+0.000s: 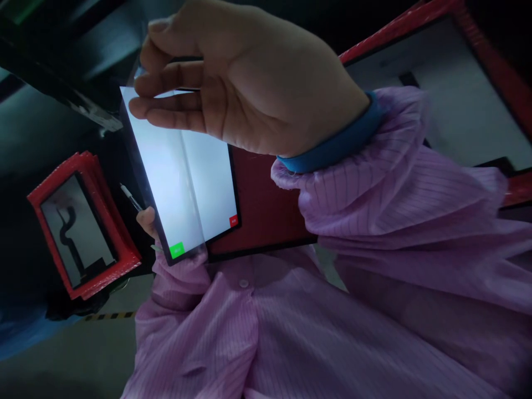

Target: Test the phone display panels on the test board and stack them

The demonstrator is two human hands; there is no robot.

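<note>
A lit display panel point(183, 183) glows white, with a small green square point(177, 250) and a small red square point(233, 220) at its lower corners. My right hand point(245, 77) is above it, thumb and fingers pinched on the panel's top edge. A blue cuff and a pink striped sleeve point(399, 188) cover that arm. Only a fingertip of my left hand point(145, 220) shows, pressed against the panel's lower left edge. The panel and the left sleeve hide the rest of that hand.
A red tray point(270, 216) lies under the panel. A smaller red-rimmed tray point(44, 191) at the left holds a pale sheet with a black bent strip. A pen point(131, 198) lies between them. A large red-framed tray point(494, 66) is at the upper right.
</note>
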